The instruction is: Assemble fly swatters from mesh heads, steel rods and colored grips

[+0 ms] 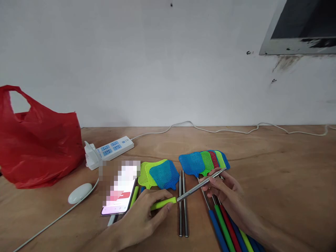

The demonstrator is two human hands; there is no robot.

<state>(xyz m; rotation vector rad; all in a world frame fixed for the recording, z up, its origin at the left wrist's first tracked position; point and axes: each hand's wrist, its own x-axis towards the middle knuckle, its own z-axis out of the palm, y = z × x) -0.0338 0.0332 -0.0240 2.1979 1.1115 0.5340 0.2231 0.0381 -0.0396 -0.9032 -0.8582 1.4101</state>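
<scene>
My left hand (143,215) is closed around a yellow-green handle grip (166,202). In my right hand (227,190) a silver metal tube (193,189) slants down to the left, its lower end close to the grip's end; I cannot tell whether they touch. Two more metal tubes (185,213) lie side by side below it. Loose fly swatter heads, one yellow-green (145,173) and one blue (168,171), overlap beyond my left hand. Partly behind my right hand lie several fly swatters with metal shafts and coloured handles (227,227); their mesh heads (193,163) fan out.
A lit phone (123,196) lies left of the loose heads, partly blurred out. Farther left are a white power strip (115,148) with a plugged-in charger, a white mouse-shaped object (79,193) and a red plastic bag (44,147). A white cable (220,131) runs along the wall.
</scene>
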